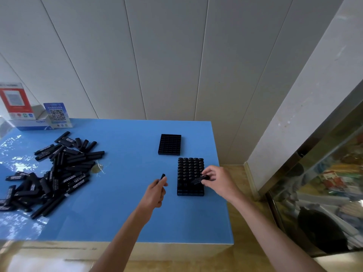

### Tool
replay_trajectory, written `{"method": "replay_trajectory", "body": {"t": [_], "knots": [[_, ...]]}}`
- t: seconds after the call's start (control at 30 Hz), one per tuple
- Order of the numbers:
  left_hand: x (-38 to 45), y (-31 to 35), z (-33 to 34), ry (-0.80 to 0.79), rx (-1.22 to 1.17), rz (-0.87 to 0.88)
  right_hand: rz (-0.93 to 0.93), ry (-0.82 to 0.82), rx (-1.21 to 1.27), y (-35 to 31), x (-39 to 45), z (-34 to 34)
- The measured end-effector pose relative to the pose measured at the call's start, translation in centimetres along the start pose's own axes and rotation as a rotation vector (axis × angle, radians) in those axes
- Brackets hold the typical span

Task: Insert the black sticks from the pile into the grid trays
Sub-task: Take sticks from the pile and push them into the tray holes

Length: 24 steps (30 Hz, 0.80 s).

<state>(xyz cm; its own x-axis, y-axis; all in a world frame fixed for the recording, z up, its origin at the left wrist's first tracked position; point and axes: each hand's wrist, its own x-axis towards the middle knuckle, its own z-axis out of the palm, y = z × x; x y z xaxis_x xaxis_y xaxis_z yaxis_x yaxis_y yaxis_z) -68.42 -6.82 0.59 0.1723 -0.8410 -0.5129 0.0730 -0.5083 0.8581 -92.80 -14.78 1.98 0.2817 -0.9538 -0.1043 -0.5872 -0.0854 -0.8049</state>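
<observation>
Right hand (217, 180) is over the near grid tray (190, 176), fingers pinched on one black stick (200, 179). The stick is tilted, low end aimed at the tray's near rows. Judging by that angle I'm lining it up with a slot, not yet seated.

Left hand (157, 193) hovers over the blue table (127, 213) just left of that tray, fingers curled round a second stick (162, 177), tip poking up and away. Reads as the next one staged close so the swap is short.

Near tray: most cells already hold upright sticks, round tops showing. About five across; the row count is blurry, so no firm total. The nearest rows look open, which is why my right hand works at that end.

Far tray (169, 144) sits just beyond the near one, slightly left, apart from it. Every cell I can see is bare. Probably next in line once the near one fills.

The pile (53, 173) is on the left side of the table, well apart from both trays. Sticks lie flat, crossed over each other, some with white print up. Several dozen at least; too overlapped to count.

Counts: 2 trays, 2 sticks in hand, 1 pile.

Far left, against the wall: a red-and-white sign (15, 101), a blue QR card (57, 114), and a white-and-blue box (31, 123) beneath. Not part of the job.

A small clear scrap of film (97, 168) lies at the pile's right edge.
</observation>
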Motion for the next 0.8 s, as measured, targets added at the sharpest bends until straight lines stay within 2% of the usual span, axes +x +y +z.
{"method": "replay_trajectory", "body": {"t": [0.27, 0.8], "knots": [[0.3, -1.0, -1.3, 0.035, 0.067, 0.041, -0.14, 0.034, -0.286, 1.4, 0.2, 0.5], [0.1, -0.8, -1.7, 0.001, 0.064, 0.068, -0.19, 0.046, -0.382, 2.4, -0.1, 2.0]]}}
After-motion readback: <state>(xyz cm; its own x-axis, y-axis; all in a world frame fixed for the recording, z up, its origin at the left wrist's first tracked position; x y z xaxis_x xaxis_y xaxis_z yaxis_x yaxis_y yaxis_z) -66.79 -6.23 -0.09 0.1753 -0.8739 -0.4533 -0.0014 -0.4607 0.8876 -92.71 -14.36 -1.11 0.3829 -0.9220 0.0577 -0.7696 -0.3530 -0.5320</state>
